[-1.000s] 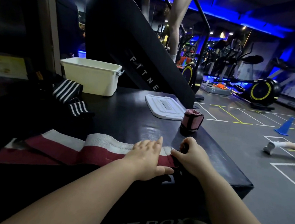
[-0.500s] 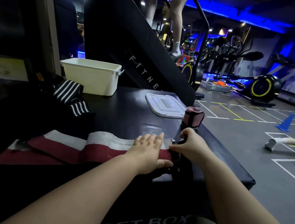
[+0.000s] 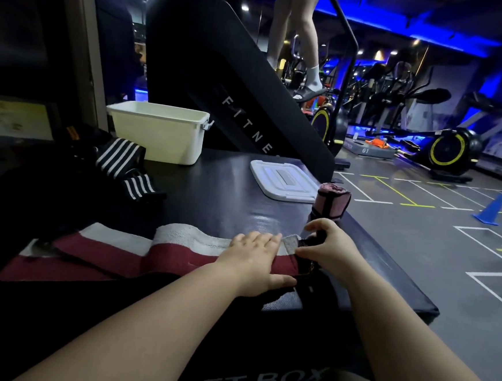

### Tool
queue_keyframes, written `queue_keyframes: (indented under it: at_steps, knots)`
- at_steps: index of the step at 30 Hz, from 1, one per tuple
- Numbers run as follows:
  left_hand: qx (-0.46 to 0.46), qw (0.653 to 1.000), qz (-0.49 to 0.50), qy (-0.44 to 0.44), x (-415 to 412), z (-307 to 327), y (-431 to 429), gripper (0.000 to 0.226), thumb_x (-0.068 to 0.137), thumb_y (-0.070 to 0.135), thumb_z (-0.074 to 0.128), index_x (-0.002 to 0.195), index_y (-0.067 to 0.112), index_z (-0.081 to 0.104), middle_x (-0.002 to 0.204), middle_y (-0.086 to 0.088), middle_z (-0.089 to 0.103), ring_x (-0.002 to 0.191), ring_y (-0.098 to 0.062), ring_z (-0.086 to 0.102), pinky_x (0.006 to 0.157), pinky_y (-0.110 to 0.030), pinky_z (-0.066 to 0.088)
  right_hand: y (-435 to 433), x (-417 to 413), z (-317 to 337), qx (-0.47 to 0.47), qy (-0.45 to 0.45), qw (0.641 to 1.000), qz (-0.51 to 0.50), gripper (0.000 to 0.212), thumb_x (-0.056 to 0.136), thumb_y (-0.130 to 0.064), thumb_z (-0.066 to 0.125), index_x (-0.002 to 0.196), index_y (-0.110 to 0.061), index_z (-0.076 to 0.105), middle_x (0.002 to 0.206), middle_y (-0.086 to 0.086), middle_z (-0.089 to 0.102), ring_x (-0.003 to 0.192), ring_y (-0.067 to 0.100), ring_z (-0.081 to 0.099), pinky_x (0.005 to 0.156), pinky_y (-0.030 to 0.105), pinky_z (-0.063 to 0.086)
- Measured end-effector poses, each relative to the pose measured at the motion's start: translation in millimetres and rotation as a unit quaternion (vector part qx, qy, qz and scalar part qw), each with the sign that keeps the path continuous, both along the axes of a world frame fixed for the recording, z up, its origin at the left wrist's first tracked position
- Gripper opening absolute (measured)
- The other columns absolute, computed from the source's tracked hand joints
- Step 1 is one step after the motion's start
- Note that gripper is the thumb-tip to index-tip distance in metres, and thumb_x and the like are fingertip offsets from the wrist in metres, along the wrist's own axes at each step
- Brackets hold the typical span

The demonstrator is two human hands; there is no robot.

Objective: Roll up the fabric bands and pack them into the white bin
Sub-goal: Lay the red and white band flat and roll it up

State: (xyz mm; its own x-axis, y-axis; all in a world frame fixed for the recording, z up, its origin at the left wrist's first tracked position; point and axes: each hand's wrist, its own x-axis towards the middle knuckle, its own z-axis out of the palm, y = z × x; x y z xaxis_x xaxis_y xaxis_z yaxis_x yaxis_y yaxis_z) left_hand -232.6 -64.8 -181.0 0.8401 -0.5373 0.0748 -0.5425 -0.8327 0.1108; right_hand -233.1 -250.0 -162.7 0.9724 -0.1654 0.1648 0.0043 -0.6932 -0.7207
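Observation:
A long red and white fabric band (image 3: 125, 246) lies stretched across the front of the black soft box (image 3: 231, 194). My left hand (image 3: 253, 259) presses flat on the band near its right end. My right hand (image 3: 326, 249) pinches the band's dark right end just beside it. A rolled pink band (image 3: 331, 201) stands upright behind my right hand. Black bands with white stripes (image 3: 125, 165) lie in a heap at the left. The white bin (image 3: 158, 132) stands open at the back of the box.
The bin's white lid (image 3: 283, 182) lies flat at the back right of the box. A black stair machine (image 3: 222, 83) rises right behind, with a person's legs (image 3: 300, 38) on it. The box's right edge drops to the gym floor, where a blue cone (image 3: 490, 209) stands.
My right hand has moved slightly away from me along the band's end and lifted its fingers. My left hand stays pressed on the band.

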Motion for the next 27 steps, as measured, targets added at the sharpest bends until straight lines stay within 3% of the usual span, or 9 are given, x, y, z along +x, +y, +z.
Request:
queue_keyframes:
  at_steps: [6,10,13,17,20,27]
  knots:
    - [-0.010,1.000,0.005,0.014,1,1,4,0.105,0.080,0.080,0.043,0.155,0.016,0.005,0.158,-0.004,0.022,0.145,-0.025,0.017,0.118,-0.041,0.015,-1,0,-2,0.015,0.000,1.000,0.003,0.049,0.065,-0.013,0.084,0.103,-0.031,0.060,0.091,-0.006,0.065,0.084,0.014,0.063,0.078,0.031,0.054]
    - [-0.041,0.999,-0.012,0.002,-1,5,7,0.095,0.082,0.073,0.051,0.152,0.018,0.020,0.154,0.000,0.031,0.142,-0.022,0.024,0.115,-0.038,0.019,-3,0,-4,0.005,0.007,1.000,0.007,0.056,0.061,-0.018,0.089,0.106,-0.033,0.059,0.096,-0.005,0.064,0.090,0.014,0.062,0.085,0.032,0.052]
    - [-0.043,0.999,-0.025,-0.001,-3,7,8,0.090,0.083,0.071,0.052,0.151,0.020,0.023,0.153,0.002,0.031,0.142,-0.020,0.024,0.116,-0.038,0.019,-3,-3,-5,-0.009,-0.001,1.000,0.008,0.057,0.060,-0.019,0.090,0.107,-0.033,0.060,0.098,-0.005,0.063,0.091,0.014,0.062,0.084,0.030,0.051]
    - [-0.043,0.999,-0.015,0.029,-1,6,13,0.099,0.079,0.073,0.055,0.154,0.024,0.015,0.157,0.004,0.025,0.144,-0.020,0.021,0.117,-0.040,0.019,-2,-6,-5,-0.040,-0.039,0.998,0.011,0.053,0.062,-0.018,0.088,0.104,-0.035,0.059,0.098,-0.006,0.062,0.085,0.011,0.059,0.074,0.024,0.044]
    - [-0.029,0.999,0.020,0.031,1,5,19,0.103,0.075,0.079,0.053,0.153,0.023,0.017,0.156,0.001,0.027,0.142,-0.022,0.023,0.115,-0.040,0.021,-2,-6,-3,-0.072,-0.062,0.995,0.013,0.051,0.064,-0.017,0.086,0.101,-0.037,0.056,0.100,-0.006,0.059,0.083,0.008,0.054,0.065,0.014,0.036]
    - [0.020,0.998,0.055,0.023,-4,4,39,0.098,0.076,0.084,0.041,0.151,0.024,0.021,0.150,0.000,0.030,0.137,-0.023,0.026,0.112,-0.039,0.024,-6,0,-6,-0.091,-0.045,0.995,0.013,0.050,0.066,-0.018,0.085,0.101,-0.038,0.055,0.105,-0.002,0.058,0.089,0.014,0.054,0.076,0.021,0.036]
